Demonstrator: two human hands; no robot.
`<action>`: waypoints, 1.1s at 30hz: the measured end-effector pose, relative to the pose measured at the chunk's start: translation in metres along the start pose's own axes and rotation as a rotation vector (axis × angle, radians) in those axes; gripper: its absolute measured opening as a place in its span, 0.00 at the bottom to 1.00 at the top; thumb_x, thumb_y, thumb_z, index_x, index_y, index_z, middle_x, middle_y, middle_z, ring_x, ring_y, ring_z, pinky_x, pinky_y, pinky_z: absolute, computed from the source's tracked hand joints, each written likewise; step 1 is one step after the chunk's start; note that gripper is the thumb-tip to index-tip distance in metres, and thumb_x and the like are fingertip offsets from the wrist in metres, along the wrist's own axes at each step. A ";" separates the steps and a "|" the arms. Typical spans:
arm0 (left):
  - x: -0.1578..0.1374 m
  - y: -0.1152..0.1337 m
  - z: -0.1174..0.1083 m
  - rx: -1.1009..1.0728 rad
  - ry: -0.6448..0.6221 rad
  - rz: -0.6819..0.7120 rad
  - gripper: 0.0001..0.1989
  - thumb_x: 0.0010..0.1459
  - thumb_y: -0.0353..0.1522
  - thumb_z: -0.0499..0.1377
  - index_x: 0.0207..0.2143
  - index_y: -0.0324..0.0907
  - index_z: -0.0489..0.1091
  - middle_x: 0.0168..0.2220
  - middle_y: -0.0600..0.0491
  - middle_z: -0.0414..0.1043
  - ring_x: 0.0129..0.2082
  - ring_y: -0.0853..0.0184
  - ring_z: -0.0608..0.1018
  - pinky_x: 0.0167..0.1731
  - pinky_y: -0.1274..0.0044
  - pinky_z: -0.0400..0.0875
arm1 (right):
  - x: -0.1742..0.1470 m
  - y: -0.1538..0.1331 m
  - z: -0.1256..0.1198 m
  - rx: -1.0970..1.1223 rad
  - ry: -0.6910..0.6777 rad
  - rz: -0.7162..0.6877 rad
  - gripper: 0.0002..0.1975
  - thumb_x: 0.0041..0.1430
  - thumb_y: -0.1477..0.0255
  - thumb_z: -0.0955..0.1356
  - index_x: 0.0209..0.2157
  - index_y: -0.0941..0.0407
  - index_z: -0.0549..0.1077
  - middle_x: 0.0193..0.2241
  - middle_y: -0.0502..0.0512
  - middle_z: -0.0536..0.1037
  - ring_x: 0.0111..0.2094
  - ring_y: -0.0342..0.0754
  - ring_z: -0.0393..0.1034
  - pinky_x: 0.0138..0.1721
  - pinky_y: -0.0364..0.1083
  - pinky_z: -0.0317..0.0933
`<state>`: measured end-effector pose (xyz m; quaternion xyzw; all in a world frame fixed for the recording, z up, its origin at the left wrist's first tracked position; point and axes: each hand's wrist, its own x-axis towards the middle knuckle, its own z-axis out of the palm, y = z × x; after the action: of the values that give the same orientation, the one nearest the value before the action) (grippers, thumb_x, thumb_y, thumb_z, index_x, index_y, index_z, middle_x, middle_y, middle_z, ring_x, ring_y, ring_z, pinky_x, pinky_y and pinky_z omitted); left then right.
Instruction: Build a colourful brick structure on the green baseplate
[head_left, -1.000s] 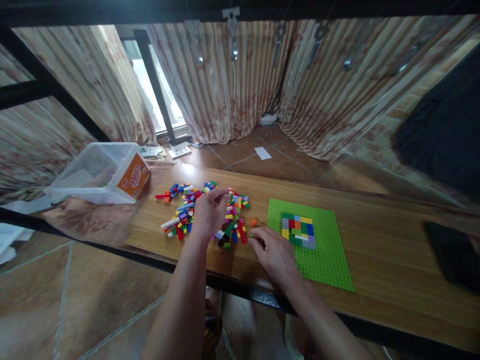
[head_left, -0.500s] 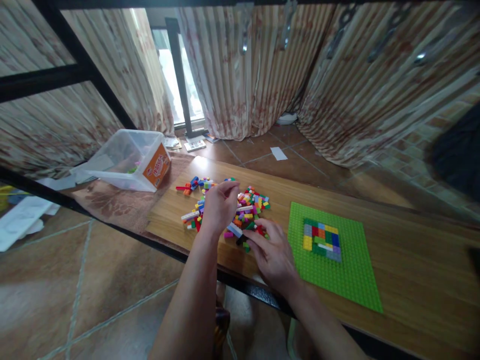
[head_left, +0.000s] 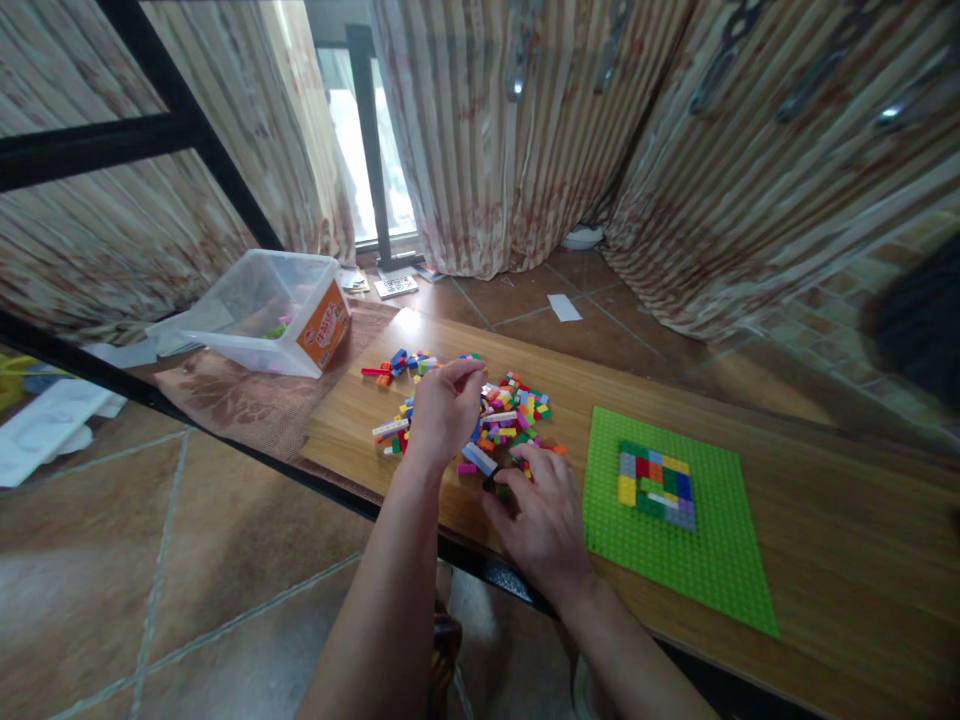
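A loose pile of small coloured toy bricks [head_left: 504, 420] lies on the wooden tabletop. Over its middle is my left hand [head_left: 448, 410], fingers curled together; whatever they may hold is hidden. My right hand [head_left: 544, 515] rests at the pile's near right edge, thumb and index finger closed around a small black brick [head_left: 491, 479]. Beside that lies a light blue long brick [head_left: 479, 459], with a pink brick [head_left: 466, 468] to its left. To the right, a green baseplate [head_left: 709, 570] carries a low rectangular build of multicoloured bricks [head_left: 655, 466].
A clear plastic bin [head_left: 259, 300] with an orange label stands on a brown cloth [head_left: 225, 390] at the left. The table's dark front edge [head_left: 487, 570] runs below my forearms. A black metal frame [head_left: 187, 130] rises at upper left, before striped curtains [head_left: 480, 150].
My right thumb and fingers have come in around the black brick, and the hand now covers the small green brick beside it. My left hand stays over the pile. The view has shifted slightly.
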<state>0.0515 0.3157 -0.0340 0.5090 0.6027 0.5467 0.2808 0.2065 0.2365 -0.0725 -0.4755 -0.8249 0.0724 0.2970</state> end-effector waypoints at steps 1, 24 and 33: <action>0.000 0.000 0.000 0.002 -0.001 0.003 0.11 0.55 0.31 0.58 0.36 0.40 0.79 0.30 0.52 0.79 0.30 0.67 0.77 0.32 0.78 0.69 | -0.001 -0.003 0.002 -0.015 -0.008 0.006 0.10 0.59 0.64 0.69 0.37 0.55 0.76 0.46 0.60 0.71 0.48 0.57 0.62 0.50 0.56 0.59; -0.032 0.025 0.045 0.226 -0.327 0.112 0.12 0.58 0.30 0.55 0.39 0.41 0.78 0.30 0.53 0.78 0.28 0.68 0.76 0.31 0.78 0.68 | -0.013 0.103 -0.082 0.528 0.280 0.698 0.20 0.57 0.59 0.66 0.45 0.58 0.75 0.30 0.57 0.80 0.26 0.47 0.74 0.30 0.49 0.71; -0.062 0.036 0.088 0.326 -0.650 0.245 0.13 0.60 0.28 0.52 0.37 0.43 0.77 0.32 0.52 0.78 0.31 0.67 0.77 0.32 0.79 0.68 | -0.031 0.124 -0.095 0.503 0.174 0.630 0.17 0.59 0.60 0.65 0.44 0.55 0.75 0.34 0.56 0.80 0.32 0.49 0.76 0.37 0.52 0.72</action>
<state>0.1613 0.2872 -0.0352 0.7620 0.4960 0.2833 0.3051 0.3625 0.2621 -0.0582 -0.6218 -0.5674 0.3184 0.4360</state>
